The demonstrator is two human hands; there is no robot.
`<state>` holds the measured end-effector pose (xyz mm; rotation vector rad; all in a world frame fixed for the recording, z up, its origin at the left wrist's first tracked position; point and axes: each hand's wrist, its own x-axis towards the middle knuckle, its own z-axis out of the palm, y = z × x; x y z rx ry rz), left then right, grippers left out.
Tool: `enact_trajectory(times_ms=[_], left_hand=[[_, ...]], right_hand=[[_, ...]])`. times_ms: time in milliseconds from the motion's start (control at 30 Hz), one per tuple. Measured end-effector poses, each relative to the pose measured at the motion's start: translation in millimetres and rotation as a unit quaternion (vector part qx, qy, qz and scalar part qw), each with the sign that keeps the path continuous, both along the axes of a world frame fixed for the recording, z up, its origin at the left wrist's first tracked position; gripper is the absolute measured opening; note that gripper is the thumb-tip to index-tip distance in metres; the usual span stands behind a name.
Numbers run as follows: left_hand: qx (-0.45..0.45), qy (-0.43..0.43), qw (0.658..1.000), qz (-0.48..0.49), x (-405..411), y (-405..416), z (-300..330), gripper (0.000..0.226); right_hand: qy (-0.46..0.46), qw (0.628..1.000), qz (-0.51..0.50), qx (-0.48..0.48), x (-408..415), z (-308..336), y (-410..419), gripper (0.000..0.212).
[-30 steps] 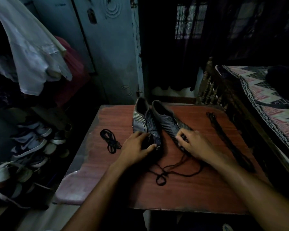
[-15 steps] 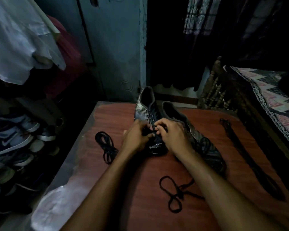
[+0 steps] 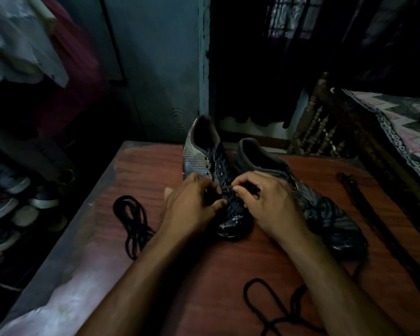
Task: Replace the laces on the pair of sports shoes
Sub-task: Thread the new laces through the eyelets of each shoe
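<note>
- A dim room, seen from above the person's own arms, which reach forward over a reddish wooden table point(image 3: 155, 166).
- Both hands meet on the lace area of the left sports shoe point(image 3: 205, 156), whose toe points back toward the person.
- The left hand point(image 3: 192, 207) curls over that shoe's near side; its fingers appear to pinch the dark lace point(image 3: 230, 196) at the eyelets, though the light is too low to be sure.
- The right hand point(image 3: 264, 202) has bent fingers pressed to the same spot, seemingly gripping the lace too.
- The right sports shoe point(image 3: 308, 197) lies just beyond the right hand, angled away to the right.
- A loose black lace point(image 3: 131, 219) lies left of the left hand; another loose lace point(image 3: 277, 309) lies near the right forearm.
- A dark strap point(image 3: 364, 202) lies well right of the right hand.
- To do this step well: steady the shoe with one hand, work the lace one eyelet at a time, and pull evenly so nothing snags.
</note>
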<state>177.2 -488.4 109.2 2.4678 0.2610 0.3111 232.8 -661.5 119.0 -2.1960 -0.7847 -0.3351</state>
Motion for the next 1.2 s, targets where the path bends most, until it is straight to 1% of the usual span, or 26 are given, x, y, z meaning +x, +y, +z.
enact_trajectory(times_ms=[67,200,333,633,733,833,900,967,1067,1200], left_hand=[[0.008,0.002,1.000,-0.002,0,0,0,0.019],[-0.002,-0.007,1.000,-0.007,-3,-3,-1,0.020],[0.016,-0.023,0.999,-0.017,-6,-8,-1,0.021],[0.015,-0.038,0.999,-0.016,-5,-9,-2,0.022],[0.022,-0.041,0.999,-0.025,-3,-8,-4,0.021],[-0.001,-0.069,0.997,-0.034,1,-5,-11,0.017],[-0.023,-0.084,0.996,-0.030,2,-3,-14,0.025],[-0.022,-0.086,0.996,-0.026,4,-3,-14,0.029],[-0.011,-0.084,0.996,-0.037,7,0,-14,0.020],[-0.003,-0.068,0.996,-0.056,7,2,-14,0.009]], right_hand=[[-0.014,1.000,-0.010,-0.015,0,0,1,0.002],[-0.005,1.000,-0.014,-0.022,0,-3,3,0.003],[0.003,0.999,-0.013,-0.033,0,-5,4,0.006],[0.022,0.998,-0.033,-0.056,0,-3,5,0.009],[0.020,0.999,-0.030,-0.034,1,-5,4,0.006],[0.033,0.999,-0.024,-0.010,2,-4,1,0.002],[0.041,0.999,-0.026,-0.011,2,-4,0,0.004],[0.053,0.998,-0.029,-0.013,1,-3,0,0.008],[0.089,0.995,-0.043,0.009,-2,-1,1,0.018],[0.104,0.994,-0.045,0.007,-6,2,1,0.013]])
